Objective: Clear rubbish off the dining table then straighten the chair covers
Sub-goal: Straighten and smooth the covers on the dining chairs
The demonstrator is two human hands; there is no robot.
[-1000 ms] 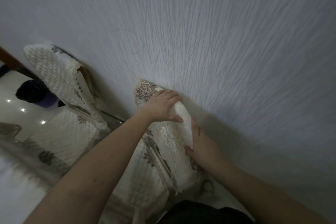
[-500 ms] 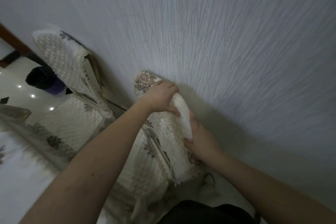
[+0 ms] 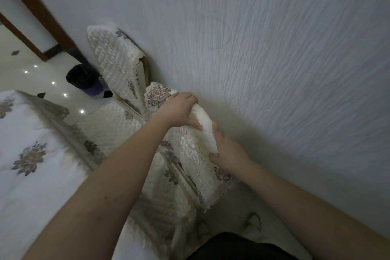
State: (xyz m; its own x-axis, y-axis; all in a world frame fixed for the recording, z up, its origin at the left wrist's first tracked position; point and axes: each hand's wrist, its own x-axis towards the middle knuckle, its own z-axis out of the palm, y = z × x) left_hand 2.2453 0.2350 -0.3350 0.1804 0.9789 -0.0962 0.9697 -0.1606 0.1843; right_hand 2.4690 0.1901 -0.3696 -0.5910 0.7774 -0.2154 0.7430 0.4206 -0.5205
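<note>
The near chair's cover (image 3: 190, 154), a cream fabric with embroidered flowers, is lying draped over the chair back, which is standing close against the textured wall (image 3: 274, 59). The left hand (image 3: 179, 110) is sitting on the upper end of the cover's top edge, its grip curling round the pale folded edge with the thumb pressing on the front face and the fingers wrapping over toward the wall side. The right hand (image 3: 228, 152) is sitting lower along the same edge, just beside the left hand, its grip pinching the fabric with the thumb on the front; its fingers are lying behind the cover and are hidden. The pale edge is running between the two grips, and the embroidered panel is hanging below them. A second covered chair (image 3: 114, 59) is standing further along the wall. The bench (image 3: 31, 143), under a white flowered cloth, is lying to the left. A dark bin (image 3: 82, 78) is standing on the glossy floor beyond.
</note>
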